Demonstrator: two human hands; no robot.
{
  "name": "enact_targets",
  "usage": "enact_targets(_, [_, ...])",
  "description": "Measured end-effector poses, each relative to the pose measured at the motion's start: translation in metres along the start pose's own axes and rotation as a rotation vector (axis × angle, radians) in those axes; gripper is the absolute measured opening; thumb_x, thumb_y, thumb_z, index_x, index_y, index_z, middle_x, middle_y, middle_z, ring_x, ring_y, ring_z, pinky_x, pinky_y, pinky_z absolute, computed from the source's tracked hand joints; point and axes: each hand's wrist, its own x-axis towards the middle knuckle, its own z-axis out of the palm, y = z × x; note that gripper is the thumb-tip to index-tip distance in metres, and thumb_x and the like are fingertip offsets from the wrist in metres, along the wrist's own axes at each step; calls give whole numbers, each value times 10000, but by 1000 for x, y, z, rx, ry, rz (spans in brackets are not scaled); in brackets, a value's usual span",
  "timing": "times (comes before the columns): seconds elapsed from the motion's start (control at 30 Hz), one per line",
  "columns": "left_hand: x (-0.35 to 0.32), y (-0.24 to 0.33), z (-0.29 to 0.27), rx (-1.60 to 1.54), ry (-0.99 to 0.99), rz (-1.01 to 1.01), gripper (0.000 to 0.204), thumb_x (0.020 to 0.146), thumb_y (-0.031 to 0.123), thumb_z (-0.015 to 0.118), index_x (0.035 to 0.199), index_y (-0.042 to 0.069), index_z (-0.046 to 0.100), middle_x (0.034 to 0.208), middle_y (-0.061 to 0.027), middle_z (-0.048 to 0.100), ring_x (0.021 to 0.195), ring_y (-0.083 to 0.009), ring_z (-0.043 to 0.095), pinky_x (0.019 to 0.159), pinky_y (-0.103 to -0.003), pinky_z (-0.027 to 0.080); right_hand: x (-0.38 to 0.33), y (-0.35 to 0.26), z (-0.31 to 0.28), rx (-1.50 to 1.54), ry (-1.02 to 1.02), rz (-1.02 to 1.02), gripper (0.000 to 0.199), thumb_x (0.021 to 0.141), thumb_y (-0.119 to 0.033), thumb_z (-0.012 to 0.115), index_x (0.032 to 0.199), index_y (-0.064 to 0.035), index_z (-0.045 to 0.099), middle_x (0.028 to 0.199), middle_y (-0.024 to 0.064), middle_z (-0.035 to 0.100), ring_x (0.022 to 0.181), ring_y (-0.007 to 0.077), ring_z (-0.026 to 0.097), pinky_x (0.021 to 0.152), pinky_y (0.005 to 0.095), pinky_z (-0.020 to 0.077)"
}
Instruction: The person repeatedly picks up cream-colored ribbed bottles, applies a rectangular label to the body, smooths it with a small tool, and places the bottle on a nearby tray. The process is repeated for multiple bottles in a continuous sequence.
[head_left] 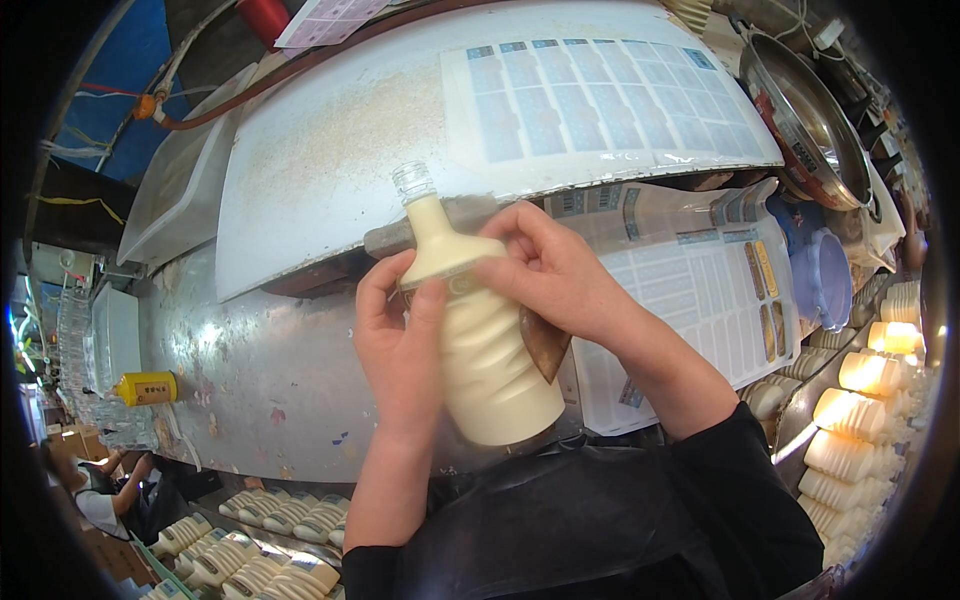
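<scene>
Black clothing (600,510) — bottle (495,365) — brown scraper (546,350), perhaps, behind

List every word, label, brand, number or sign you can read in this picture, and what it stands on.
No text is clear enough to quote.
Label band on the cream bottle: marks too small and blurred.
Blue label sheet on the white board: print too small.
Sheet with gold strips, right of the bottle: too small.
Pinkish sheet at the top edge: too small.
Yellow bottle at left: dark marks, too small.
</scene>
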Motion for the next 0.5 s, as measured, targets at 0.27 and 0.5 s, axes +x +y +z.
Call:
enact_targets(0.27, [2,0,0,29,-4,4,389,974,143,728,1296,-12,574,1237,-90,610,1083,-148,599,933,-298,513,-9,-31,8,-366,113,-37,398,915,-351,711,1115,-23,608,762,115,634,693,248,626,658,375,493])
enact_targets(0.5, [2,-4,-2,35,1,-3,388,973,141,723,1296,-15,574,1237,-89,614,1091,-150,599,944,-301,508,-1,-7,-3,-117,0,-33,266,976,-239,676,1142,-45,604,804,-11,604,729,42,549,634,230,434])
